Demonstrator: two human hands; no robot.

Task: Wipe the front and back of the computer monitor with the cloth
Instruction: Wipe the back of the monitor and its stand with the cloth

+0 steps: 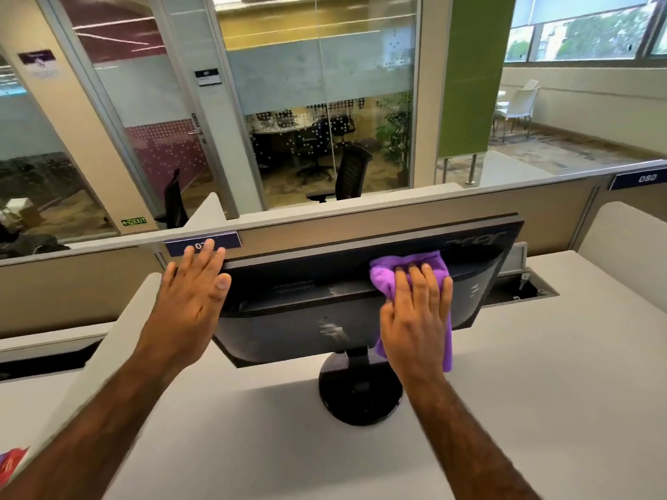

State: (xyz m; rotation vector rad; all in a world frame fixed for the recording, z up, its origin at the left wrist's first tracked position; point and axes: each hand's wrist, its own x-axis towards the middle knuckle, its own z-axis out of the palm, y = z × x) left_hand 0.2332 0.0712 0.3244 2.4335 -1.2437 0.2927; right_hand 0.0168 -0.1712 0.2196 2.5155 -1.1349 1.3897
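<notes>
Standing on a white desk (541, 391) with its back panel turned toward the viewer: one black computer monitor (296, 319), tilted, on a round black base (361, 395).

Purple cloth (389, 272): spread on the upper right part of the back panel, one end hanging down past the monitor's lower edge.

Right hand (415, 319): laid flat on the cloth, fingers straight and slightly spread, pressing it to the panel without curling round the fabric.

Left hand (187, 301): flat, fingers straight, set against the monitor's left edge with fingertips near its top corner; well apart from the cloth.

Far side: beige partition (325, 225) bearing a blue number plate (202, 244) just beyond the left fingertips.

Right of the monitor: open cable hatch (523, 286) in the desk.

Farther off: glass-walled room with a black office chair (352, 175).

Near left corner: red item (12, 463), cut off by the frame, not identifiable.
</notes>
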